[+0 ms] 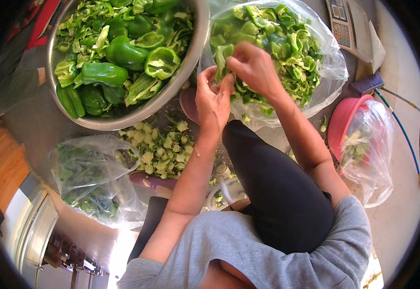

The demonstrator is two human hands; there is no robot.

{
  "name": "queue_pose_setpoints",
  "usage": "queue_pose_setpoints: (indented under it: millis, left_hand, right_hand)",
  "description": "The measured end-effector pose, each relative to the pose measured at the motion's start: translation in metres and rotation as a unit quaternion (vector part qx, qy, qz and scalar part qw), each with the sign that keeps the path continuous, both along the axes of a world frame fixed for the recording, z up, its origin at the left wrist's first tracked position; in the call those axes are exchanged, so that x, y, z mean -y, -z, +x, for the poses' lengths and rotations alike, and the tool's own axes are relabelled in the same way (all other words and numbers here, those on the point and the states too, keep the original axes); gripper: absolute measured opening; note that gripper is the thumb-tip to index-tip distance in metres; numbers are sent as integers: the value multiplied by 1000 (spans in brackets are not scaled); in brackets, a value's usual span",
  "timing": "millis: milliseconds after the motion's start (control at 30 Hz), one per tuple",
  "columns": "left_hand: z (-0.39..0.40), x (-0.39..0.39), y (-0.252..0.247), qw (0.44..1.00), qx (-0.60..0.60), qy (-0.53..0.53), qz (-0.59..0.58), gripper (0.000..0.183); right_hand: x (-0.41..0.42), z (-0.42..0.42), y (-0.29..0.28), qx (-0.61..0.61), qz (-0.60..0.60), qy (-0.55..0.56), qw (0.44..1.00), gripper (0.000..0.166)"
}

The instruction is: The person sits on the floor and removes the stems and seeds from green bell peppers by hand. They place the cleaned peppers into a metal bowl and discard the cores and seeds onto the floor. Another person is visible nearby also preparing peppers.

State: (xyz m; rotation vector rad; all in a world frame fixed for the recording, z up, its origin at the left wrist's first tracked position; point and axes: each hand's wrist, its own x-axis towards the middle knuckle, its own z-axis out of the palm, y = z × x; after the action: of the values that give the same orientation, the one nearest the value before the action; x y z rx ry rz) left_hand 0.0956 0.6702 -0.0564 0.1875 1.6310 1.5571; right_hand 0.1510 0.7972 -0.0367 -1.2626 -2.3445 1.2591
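A piece of green bell pepper (223,62) is pinched between the fingers of my left hand (214,95). My right hand (252,67), slightly blurred, is at the upper right side of this piece with its fingers curled; whether it grips the pepper is not clear. Both hands are over the near left part of a clear plastic bag (331,77) heaped with torn green pepper pieces (300,54). To the left stands a large metal basin (123,124) holding whole green peppers (126,54), opened halves and loose pieces.
Pepper cores and stems (166,151) are piled on the floor between my shoes. A tied clear bag (87,177) of green produce lies left. At right are a pink basin (343,123) with a plastic bag, a scale (342,27), a brush (367,83) and a thin cable (403,133).
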Motion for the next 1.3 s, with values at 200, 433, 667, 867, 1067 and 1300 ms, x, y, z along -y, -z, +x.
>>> queue_pose_setpoints:
  millis: [200, 433, 667, 867, 1067, 1300]
  left_hand:
    - [-11, -3, -12, 995, 30, 96, 20, 17]
    - [-16, -26, -31, 954, 85, 185, 219, 13]
    - [-75, 17, -32, 858, -504, -39, -89, 42]
    - [-102, 28, 16, 813, -501, -43, -294, 35]
    - [-78, 7, -54, 936, -310, -114, -122, 25]
    - [-42, -16, -52, 951, -291, -101, -26, 25]
  right_hand:
    - [1, 27, -30, -89, -134, -79, 984, 32]
    - [-20, 50, -49, -214, -515, 123, 821, 23]
    - [-43, 67, -78, 135, 404, -14, 904, 31]
    - [2, 5, -50, -6, 35, -87, 996, 36]
    - [36, -36, -40, -92, -26, -152, 984, 53]
    - [36, -13, -55, -41, -38, -52, 997, 43]
